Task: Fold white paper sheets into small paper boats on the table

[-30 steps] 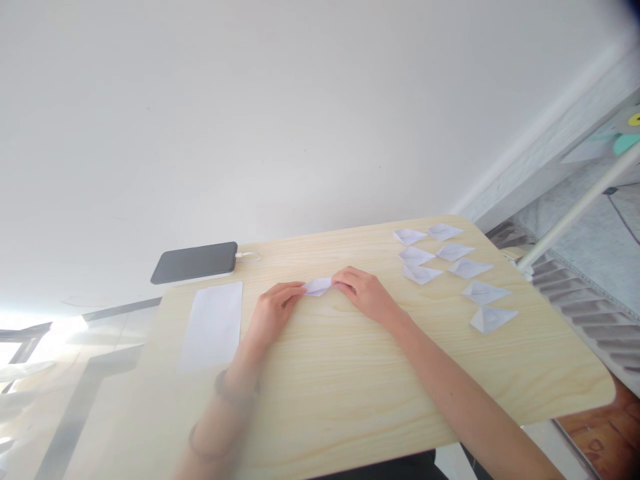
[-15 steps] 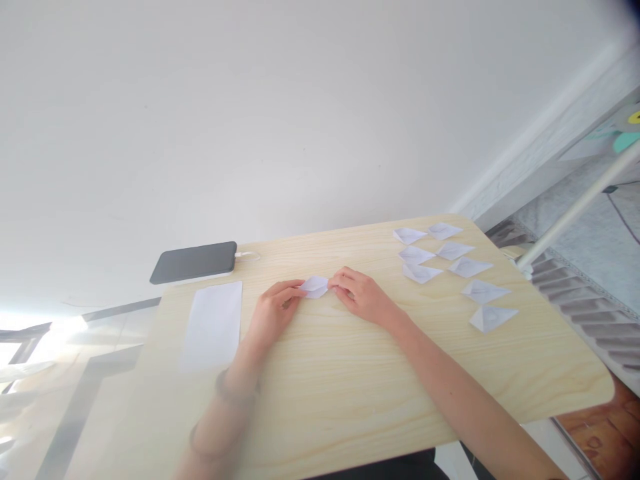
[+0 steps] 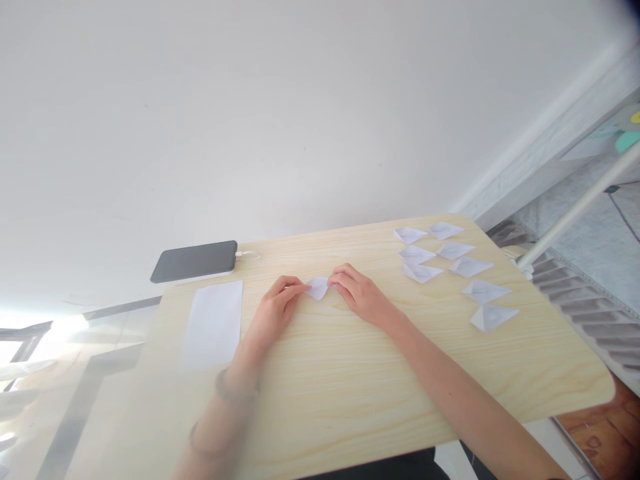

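Observation:
A small folded white paper boat (image 3: 317,288) is held just above or on the wooden table, near its middle. My left hand (image 3: 277,307) pinches its left tip between thumb and fingers. Its right tip sits in the closed fingers of my right hand (image 3: 361,294). Several finished-looking paper boats (image 3: 421,273) stand in two uneven rows on the right side of the table, pointed at both ends. To the left of my left hand lie flat white paper sheets (image 3: 215,320).
A dark-screened phone (image 3: 195,261) with a white cable (image 3: 247,254) plugged in rests at the table's back left edge. The pale wood table (image 3: 350,393) stands against a white wall (image 3: 300,120). A white pole (image 3: 580,207) slants beyond its right edge.
My left fingers have slid slightly right over the paper boat's left end, so less of it shows. My right hand stays almost in place; the other boats have not moved.

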Demonstrator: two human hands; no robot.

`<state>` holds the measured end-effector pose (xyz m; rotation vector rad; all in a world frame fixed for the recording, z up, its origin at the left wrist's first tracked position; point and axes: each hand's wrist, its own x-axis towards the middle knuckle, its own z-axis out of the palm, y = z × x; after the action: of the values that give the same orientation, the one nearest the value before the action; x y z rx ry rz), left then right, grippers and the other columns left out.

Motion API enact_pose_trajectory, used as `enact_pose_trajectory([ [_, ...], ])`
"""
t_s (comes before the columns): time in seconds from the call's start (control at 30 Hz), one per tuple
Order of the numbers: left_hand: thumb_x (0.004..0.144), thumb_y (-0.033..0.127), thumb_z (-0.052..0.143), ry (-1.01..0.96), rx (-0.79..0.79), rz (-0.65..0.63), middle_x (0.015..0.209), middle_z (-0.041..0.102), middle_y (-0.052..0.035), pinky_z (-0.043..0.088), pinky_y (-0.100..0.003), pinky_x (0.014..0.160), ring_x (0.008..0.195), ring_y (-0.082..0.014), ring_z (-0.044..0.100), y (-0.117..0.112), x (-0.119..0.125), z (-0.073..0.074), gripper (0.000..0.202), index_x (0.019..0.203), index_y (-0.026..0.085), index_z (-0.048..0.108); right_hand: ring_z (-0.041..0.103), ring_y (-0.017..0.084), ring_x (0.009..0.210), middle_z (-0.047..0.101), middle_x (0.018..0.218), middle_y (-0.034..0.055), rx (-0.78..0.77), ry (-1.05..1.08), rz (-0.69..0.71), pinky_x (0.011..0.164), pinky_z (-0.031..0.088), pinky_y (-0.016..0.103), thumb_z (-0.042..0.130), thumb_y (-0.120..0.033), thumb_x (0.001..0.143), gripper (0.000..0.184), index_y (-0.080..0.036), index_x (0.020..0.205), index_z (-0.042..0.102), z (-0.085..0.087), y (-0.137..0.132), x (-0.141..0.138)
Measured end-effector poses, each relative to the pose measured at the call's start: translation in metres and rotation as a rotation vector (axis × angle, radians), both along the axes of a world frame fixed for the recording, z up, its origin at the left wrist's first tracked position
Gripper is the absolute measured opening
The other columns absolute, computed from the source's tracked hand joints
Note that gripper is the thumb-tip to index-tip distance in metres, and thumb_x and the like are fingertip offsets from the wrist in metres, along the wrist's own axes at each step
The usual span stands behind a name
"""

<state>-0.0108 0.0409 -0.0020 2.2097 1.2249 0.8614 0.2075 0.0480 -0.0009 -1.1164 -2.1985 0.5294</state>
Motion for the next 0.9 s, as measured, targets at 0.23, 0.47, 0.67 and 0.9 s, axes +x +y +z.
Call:
enact_pose_trajectory([
  [0.23, 0.084, 0.027, 0.048, -0.001, -0.028, 0.113, 0.088, 0.065, -0.0007, 0.047, -0.025, 0.071, 0.076, -0.0132, 0.06, -0.0016, 0.0016, 0.0002, 0.015, 0.092, 0.022, 0.06, 0.053, 0.013, 0.083, 0.052, 0.097, 0.0048, 0.034, -0.039, 0.023, 0.076, 0.044, 0.026, 0.037, -0.01, 0.085, 0.024, -0.021, 0.098, 0.055, -0.0042, -0.0011, -0.0042],
  [0.47, 0.083, 0.025, 0.05, 0.015, 0.039, 0.124, 0.086, 0.067, 0.0013, 0.047, -0.023, 0.072, 0.078, -0.0122, 0.061, -0.0016, 0.0039, -0.001, 0.013, 0.088, 0.022, 0.061, 0.052, 0.013, 0.084, 0.051, 0.097, 0.005, 0.044, -0.074, 0.032, 0.076, 0.043, 0.026, 0.039, -0.009, 0.084, 0.025, -0.021, 0.097, 0.056, -0.005, -0.0009, -0.0063],
  [0.67, 0.084, 0.023, 0.047, 0.034, 0.075, 0.127, 0.085, 0.066, 0.0003, 0.046, -0.024, 0.073, 0.078, -0.0124, 0.061, -0.0012, 0.0062, -0.0034, 0.013, 0.087, 0.021, 0.059, 0.053, 0.013, 0.084, 0.051, 0.097, 0.0052, 0.043, -0.037, 0.038, 0.076, 0.044, 0.026, 0.039, -0.009, 0.084, 0.025, -0.021, 0.098, 0.056, -0.0079, -0.0004, -0.0064],
  [0.9, 0.084, 0.022, 0.044, 0.083, 0.067, 0.062, 0.095, 0.059, -0.0047, 0.044, -0.027, 0.079, 0.088, -0.0143, 0.056, -0.0033, 0.0087, 0.0024, 0.021, 0.101, 0.02, 0.056, 0.053, 0.014, 0.084, 0.052, 0.096, 0.0055, 0.035, 0.025, 0.022, 0.076, 0.045, 0.028, 0.042, -0.02, 0.085, 0.018, -0.02, 0.097, 0.055, -0.0041, -0.0029, -0.0071],
])
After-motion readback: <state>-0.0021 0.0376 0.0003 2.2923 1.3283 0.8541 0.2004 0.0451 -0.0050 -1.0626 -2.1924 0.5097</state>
